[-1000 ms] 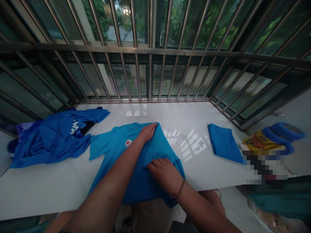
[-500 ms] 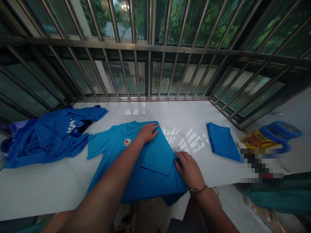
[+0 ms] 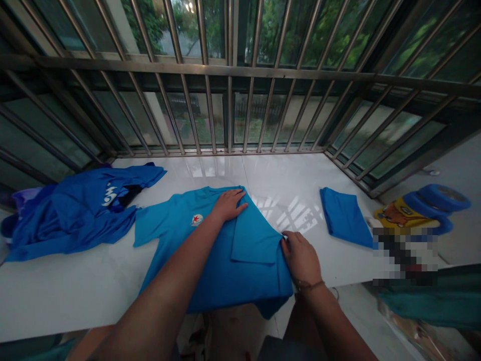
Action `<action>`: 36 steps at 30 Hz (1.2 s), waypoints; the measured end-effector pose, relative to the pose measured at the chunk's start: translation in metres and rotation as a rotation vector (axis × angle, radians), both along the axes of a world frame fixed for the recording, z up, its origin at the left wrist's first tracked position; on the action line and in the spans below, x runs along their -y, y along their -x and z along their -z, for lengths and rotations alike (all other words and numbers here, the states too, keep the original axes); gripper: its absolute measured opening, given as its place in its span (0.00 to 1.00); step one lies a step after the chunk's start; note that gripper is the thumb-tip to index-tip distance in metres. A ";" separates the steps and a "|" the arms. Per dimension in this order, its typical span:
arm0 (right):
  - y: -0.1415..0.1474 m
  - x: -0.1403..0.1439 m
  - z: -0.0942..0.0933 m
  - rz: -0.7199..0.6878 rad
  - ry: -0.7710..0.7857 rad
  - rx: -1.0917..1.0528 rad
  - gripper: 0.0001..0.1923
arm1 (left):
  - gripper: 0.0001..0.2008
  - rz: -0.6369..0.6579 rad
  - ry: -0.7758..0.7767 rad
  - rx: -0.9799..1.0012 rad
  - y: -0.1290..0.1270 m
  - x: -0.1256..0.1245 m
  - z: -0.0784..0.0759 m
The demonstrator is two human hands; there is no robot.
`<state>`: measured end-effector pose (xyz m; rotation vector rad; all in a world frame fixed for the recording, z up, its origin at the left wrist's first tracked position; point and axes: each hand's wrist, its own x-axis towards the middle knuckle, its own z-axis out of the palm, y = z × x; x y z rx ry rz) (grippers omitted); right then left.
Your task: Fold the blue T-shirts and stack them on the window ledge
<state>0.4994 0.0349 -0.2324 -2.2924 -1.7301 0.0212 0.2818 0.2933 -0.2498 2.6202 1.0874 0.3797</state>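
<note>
A blue T-shirt (image 3: pixel 214 271) with a small white and red chest badge (image 3: pixel 197 219) lies on the white ledge, its lower end hanging over the front edge. Its right-hand side is folded inward, so that sleeve (image 3: pixel 253 243) rests on the shirt's body. My left hand (image 3: pixel 228 204) lies with fingers stretched out on the shoulder near the collar. At the folded right edge, my right hand (image 3: pixel 301 258) pinches the T-shirt's cloth between thumb and fingers.
To the left, a heap of darker blue clothes (image 3: pixel 75 210) sits on the ledge (image 3: pixel 56 296). A folded blue garment (image 3: pixel 346 215) lies on the right, beside a yellow and blue container (image 3: pixel 409 213). Metal window bars (image 3: pixel 229 115) rise behind.
My right hand has shifted slightly right and up, pulling the shirt's folded edge outward. The folded sleeve has slid right with it. My left hand stays on the shoulder.
</note>
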 end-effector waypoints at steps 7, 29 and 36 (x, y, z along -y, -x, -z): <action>-0.002 -0.011 -0.010 0.151 0.034 -0.315 0.12 | 0.31 -0.003 0.014 0.031 0.000 0.000 0.001; 0.044 0.009 -0.012 -0.286 -0.109 0.062 0.18 | 0.29 -0.040 0.004 0.045 -0.002 0.002 0.001; 0.102 0.018 0.015 -0.436 0.009 -0.003 0.34 | 0.28 -0.044 -0.016 0.012 -0.003 0.005 0.002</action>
